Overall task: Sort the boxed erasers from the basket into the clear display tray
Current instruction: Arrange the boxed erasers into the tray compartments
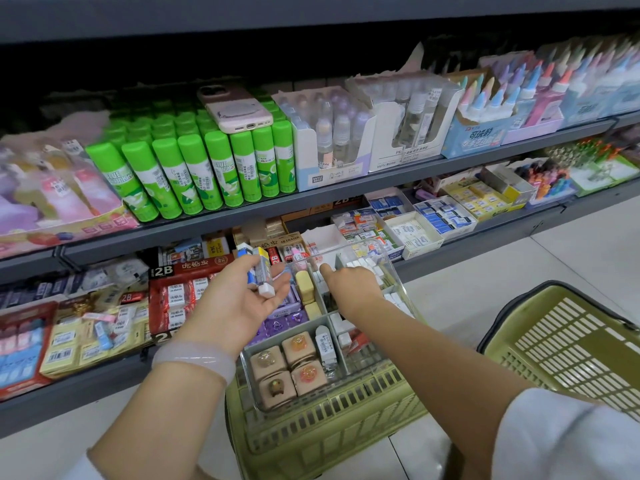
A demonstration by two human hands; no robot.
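My left hand (239, 292) is turned palm up and holds a few small boxed erasers (258, 268), blue, white and yellow, between thumb and fingers. It hovers left of the clear display tray (398, 271), which rests on top of an olive green basket (311, 420). My right hand (349, 282) reaches down into an upper compartment of the tray, among white erasers (367, 265); its fingertips are hidden there. The tray's other compartments hold yellow erasers (304, 285), purple ones and square pink boxes (287, 368).
A second olive green basket (568, 344) stands on the floor at the right. Shelves ahead carry boxes of 2B erasers (180, 292), green glue sticks (194, 168) and bottles. A pink phone (235, 109) lies on the glue sticks.
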